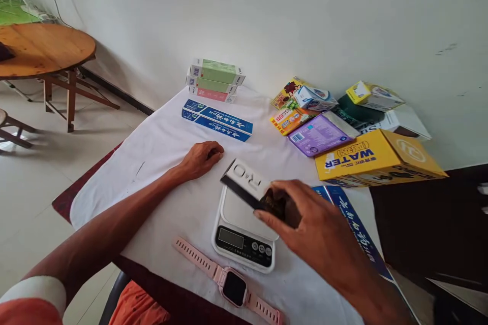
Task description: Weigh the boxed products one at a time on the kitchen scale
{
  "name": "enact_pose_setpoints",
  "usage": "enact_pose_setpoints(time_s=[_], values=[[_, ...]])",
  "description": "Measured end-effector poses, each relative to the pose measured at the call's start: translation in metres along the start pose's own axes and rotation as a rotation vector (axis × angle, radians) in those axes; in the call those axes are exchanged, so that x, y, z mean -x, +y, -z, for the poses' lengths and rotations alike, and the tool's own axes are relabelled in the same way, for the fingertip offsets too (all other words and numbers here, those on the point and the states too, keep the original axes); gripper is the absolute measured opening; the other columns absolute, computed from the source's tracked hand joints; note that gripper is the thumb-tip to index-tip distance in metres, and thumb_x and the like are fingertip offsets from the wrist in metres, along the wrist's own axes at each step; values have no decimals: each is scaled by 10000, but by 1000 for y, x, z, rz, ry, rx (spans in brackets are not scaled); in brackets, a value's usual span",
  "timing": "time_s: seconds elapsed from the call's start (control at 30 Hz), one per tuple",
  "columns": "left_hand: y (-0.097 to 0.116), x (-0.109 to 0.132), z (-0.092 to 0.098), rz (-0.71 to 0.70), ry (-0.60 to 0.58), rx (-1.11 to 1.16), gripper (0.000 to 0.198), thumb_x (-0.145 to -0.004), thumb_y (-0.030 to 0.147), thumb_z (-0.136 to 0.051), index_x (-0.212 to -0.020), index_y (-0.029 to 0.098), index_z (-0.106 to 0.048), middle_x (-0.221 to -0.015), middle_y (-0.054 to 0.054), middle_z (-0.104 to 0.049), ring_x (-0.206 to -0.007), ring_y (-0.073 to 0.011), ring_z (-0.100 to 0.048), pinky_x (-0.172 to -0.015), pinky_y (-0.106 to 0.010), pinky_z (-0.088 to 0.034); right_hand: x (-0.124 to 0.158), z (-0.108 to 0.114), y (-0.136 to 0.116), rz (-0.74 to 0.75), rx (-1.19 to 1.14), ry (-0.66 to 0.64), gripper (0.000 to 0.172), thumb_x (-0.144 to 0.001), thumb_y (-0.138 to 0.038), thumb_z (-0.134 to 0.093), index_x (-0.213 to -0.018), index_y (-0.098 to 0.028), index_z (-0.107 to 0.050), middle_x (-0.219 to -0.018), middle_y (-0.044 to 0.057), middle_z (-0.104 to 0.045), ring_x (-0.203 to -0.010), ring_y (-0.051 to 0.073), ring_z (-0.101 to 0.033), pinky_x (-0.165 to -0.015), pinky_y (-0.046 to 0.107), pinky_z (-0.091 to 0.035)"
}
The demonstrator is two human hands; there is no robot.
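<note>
My right hand [308, 218] grips one end of a small white and black box [246, 180] with dark lettering. The box is tilted over a white kitchen scale [244, 244], whose plate it partly hides; I cannot tell whether they touch. My left hand [202, 160] rests on the white cloth in a loose fist, with nothing seen in it. Just beyond it lie two blue toothpaste boxes [217, 119] side by side. A pink-strapped smartwatch [233, 287] lies in front of the scale.
Green and pink boxes [215, 78] are stacked at the back. On the right sit a yellow box [373, 157], a purple pack [322, 134] and several other cartons. Another blue box [354, 223] lies beyond my right forearm. A round wooden table [46, 48] stands at the left.
</note>
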State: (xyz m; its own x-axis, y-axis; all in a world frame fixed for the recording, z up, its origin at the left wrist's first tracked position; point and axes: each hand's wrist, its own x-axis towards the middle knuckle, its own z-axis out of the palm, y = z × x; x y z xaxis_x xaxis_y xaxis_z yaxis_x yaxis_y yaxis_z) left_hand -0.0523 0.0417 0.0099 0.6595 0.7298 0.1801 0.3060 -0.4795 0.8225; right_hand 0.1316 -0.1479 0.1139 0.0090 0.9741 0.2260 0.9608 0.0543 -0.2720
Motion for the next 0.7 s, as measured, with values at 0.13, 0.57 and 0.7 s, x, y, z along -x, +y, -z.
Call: enact_pose_setpoints(time_s=[0.13, 0.57, 0.7], values=[[1, 1, 1, 19, 0, 1, 177, -920, 238, -560, -1018, 173, -692, -821, -19, -697, -682, -140, -590, -666, -264, -464, 27, -25, -5, -13, 27, 13, 198, -938, -399, -608, -1045, -253, -527, -947, 57, -672, -848, 260, -677, -722, 402, -562], [4, -1, 1, 60, -5, 21, 235, -918, 302, -547, -1044, 169, -693, -759, -19, -686, -670, -149, -599, -655, -275, -485, 45, -26, 6, -42, -11, 0, 473, -937, -434, -668, -1326, -247, -471, -1155, 103, -678, -1044, 308, -674, -826, 475, -585], [6, -1, 1, 66, -9, -12, 266, -919, 355, -542, -1043, 178, -696, -834, -37, -716, -714, -165, -616, -669, -281, -499, 55, -38, 2, -81, -62, 75, 405, -962, -327, -636, -1323, -244, -473, -1117, 102, -683, -1033, 298, -675, -835, 475, -581]])
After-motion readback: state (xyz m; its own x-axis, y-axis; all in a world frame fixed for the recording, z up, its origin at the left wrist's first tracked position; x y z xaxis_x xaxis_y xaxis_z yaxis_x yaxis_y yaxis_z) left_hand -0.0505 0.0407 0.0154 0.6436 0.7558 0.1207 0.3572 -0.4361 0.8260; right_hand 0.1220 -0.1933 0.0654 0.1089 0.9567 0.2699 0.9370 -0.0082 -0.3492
